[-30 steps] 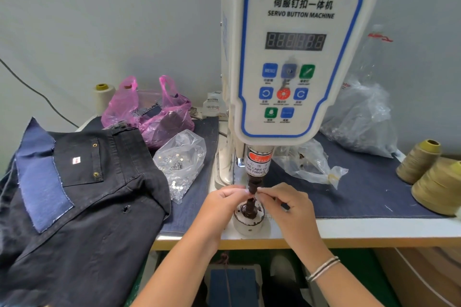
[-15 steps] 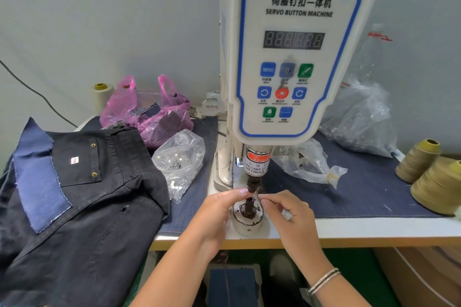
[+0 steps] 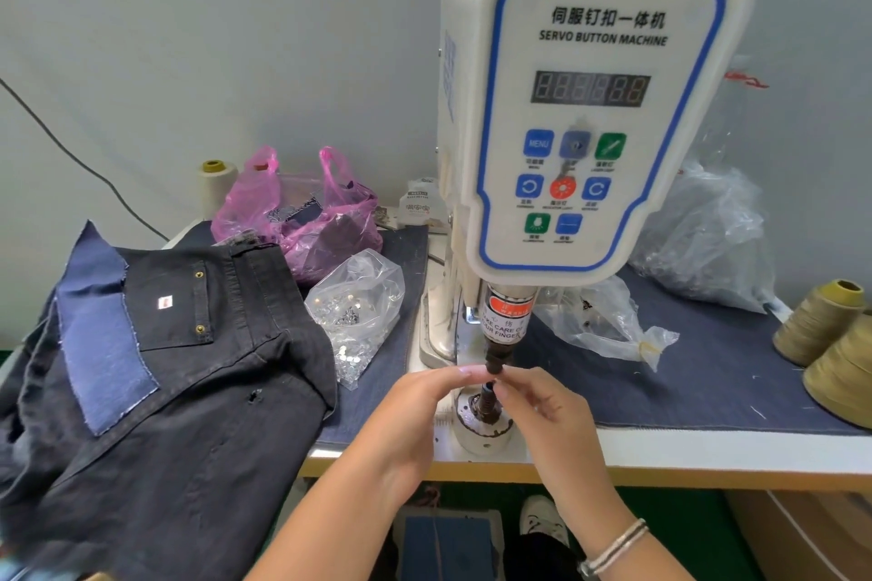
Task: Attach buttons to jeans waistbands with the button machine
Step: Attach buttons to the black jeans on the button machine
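Both of your hands are at the punch (image 3: 493, 368) of the machine (image 3: 585, 109), directly under its head and just above the die (image 3: 483, 422). Your left hand (image 3: 415, 420) has its fingers pinched together at the punch tip; your right hand (image 3: 542, 410) is pinched on the opposite side of it. Whether either pinch holds a button part cannot be determined: anything there is too small to see. The jeans (image 3: 165, 392) lie left of the machine, partly hanging off the desk (image 3: 660, 453), and no waistband is on the die yet. The clear bag (image 3: 358, 311) of metal parts sits between the jeans and the machine. The pedal (image 3: 446, 543) is on the floor below the machine, with your shoe (image 3: 542, 519) just beside it. The main hazard is an unintended cycle: if your foot presses the pedal while your fingers are at the punch, the punch would likely come down on them, as the warning label on the ram states. A part seated crooked on the punch would probably drop out or set off-centre. Jeans dragged across carelessly could snag the clear bag and spill its contents. Keep your foot off the pedal until both hands are withdrawn.
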A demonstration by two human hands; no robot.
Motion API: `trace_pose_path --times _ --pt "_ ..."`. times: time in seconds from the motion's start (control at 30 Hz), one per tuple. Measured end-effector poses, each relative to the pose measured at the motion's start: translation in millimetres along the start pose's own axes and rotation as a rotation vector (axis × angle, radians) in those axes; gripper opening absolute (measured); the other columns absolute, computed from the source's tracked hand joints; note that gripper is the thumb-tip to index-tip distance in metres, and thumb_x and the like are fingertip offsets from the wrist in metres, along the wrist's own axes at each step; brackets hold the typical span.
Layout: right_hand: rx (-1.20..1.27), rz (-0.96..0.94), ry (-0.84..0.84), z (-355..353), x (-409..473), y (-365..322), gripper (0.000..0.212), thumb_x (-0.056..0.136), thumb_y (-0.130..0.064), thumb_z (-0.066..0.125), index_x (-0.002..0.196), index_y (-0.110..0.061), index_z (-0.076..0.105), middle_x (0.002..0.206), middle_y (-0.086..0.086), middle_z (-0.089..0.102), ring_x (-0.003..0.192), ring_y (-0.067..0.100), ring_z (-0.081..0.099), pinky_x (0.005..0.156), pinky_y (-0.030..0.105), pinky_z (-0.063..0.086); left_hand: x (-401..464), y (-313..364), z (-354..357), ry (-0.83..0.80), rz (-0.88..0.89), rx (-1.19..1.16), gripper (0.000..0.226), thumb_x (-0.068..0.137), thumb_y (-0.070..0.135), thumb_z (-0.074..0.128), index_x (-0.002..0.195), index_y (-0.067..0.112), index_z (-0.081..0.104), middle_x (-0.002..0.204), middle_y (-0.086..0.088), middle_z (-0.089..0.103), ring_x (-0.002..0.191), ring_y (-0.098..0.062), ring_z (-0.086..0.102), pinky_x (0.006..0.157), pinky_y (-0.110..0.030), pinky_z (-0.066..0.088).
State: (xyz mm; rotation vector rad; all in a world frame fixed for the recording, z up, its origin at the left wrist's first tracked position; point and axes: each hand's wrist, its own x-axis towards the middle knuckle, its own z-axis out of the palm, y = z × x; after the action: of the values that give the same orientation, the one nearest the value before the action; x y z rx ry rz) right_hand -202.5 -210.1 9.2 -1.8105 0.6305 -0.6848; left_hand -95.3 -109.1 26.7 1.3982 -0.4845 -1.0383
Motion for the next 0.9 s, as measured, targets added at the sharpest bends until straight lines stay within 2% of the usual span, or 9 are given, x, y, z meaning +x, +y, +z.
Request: trace_pose_path --times 0.1,0.23,0.3,0.37,0.43,0.53,0.67,0.77,0.9 --pt "0.154 0.200 -0.063 0.9 -4.6 -4.3 0.028 0.091 -0.013 0.061 0.094 -0.039 0.069 0.079 -0.017 0.071 0.068 -0.003 0.064 0.055 0.006 0.044 -9.1 5.5 -7.1 0.015 0.067 0.125 0.022 0.083 0.042 0.059 0.097 0.042 0.076 0.107 0.035 0.065 0.114 0.016 0.042 0.093 -0.023 0.027" --pt "0.788 0.460 -0.196 0.5 -10.2 -5.3 0.026 0.071 -0.012 0.064 0.094 -0.014 0.077 0.063 0.010 0.060 0.032 0.010 0.042 0.032 0.014 0.031 -14.2 25.1 -43.2 0.376 0.306 0.347 0.032 0.093 0.011 0.057 0.085 0.036 0.076 0.102 0.021 0.069 0.094 0.013 0.058 0.068 0.002 0.038" --pt "0.754 0.466 -0.313 6.8 -11.9 -11.6 0.016 0.069 -0.015 0.067 0.081 -0.015 0.077 0.058 0.007 0.054 0.036 0.009 0.043 0.037 0.015 0.032 -18.5 42.0 -76.9 0.586 0.439 0.533 0.032 0.090 0.007 0.057 0.087 0.035 0.072 0.107 0.015 0.067 0.092 -0.004 0.062 0.073 -0.004 0.043" --pt "0.511 0.456 -0.424 16.6 -12.9 -20.1 0.018 0.084 -0.005 0.063 0.078 -0.018 0.074 0.057 0.006 0.055 0.038 0.009 0.043 0.038 0.017 0.034 -20.0 57.0 -123.0 0.809 0.470 0.754 0.027 0.087 0.007 0.058 0.098 0.028 0.071 0.111 0.006 0.065 0.104 -0.018 0.059 0.091 -0.025 0.046" --pt "0.352 0.384 -0.550 28.4 -11.9 -33.0 0.032 0.093 -0.004 0.053 0.085 -0.024 0.077 0.063 0.004 0.062 0.040 0.010 0.045 0.039 0.019 0.037 -24.5 68.1 -174.6 1.064 0.386 0.934 0.030 0.086 0.012 0.059 0.114 0.021 0.067 0.122 -0.005 0.057 0.117 -0.029 0.050 0.100 -0.043 0.042" --pt "0.228 0.233 -0.695 49.3 -8.7 -57.5 0.033 0.097 -0.013 0.051 0.087 -0.034 0.075 0.068 -0.006 0.064 0.044 0.006 0.045 0.051 0.019 0.042 -37.1 74.8 -243.2 1.341 0.125 0.932 0.048 0.085 0.023 0.063 0.131 0.011 0.051 0.134 -0.017 0.039 0.124 -0.040 0.040 0.103 -0.050 0.035" --pt "0.157 0.170 -0.679 80.0 7.0 -75.6 0.027 0.095 -0.019 0.053 0.088 -0.033 0.074 0.071 -0.008 0.064 0.048 0.006 0.043 0.055 0.017 0.042 -48.9 73.9 -300.7 1.345 -0.246 0.789 0.057 0.088 0.041 0.062 0.126 0.001 0.051 0.131 -0.022 0.049 0.123 -0.041 0.044 0.100 -0.047 0.038" --pt "0.087 0.117 -0.706 97.8 15.9 -78.5 0.025 0.094 -0.023 0.052 0.088 -0.037 0.073 0.072 -0.013 0.065 0.052 0.005 0.045 0.057 0.017 0.043 -45.0 72.4 -309.5 1.240 -0.164 0.754 0.035 0.090 0.045 0.058 0.082 0.011 0.063 0.082 -0.012 0.062 0.084 -0.033 0.053 0.072 -0.035 0.040" --pt "0.039 0.037 -0.706 114.3 24.5 -81.8 0.026 0.093 -0.023 0.054 0.086 -0.040 0.072 0.072 -0.015 0.064 0.063 0.003 0.052 0.067 0.021 0.046 -32.1 77.1 -293.0 1.191 -0.012 0.864 0.028 0.094 0.033 0.057 0.080 0.009 0.058 0.093 -0.019 0.065 0.092 -0.038 0.057 0.074 -0.037 0.039"
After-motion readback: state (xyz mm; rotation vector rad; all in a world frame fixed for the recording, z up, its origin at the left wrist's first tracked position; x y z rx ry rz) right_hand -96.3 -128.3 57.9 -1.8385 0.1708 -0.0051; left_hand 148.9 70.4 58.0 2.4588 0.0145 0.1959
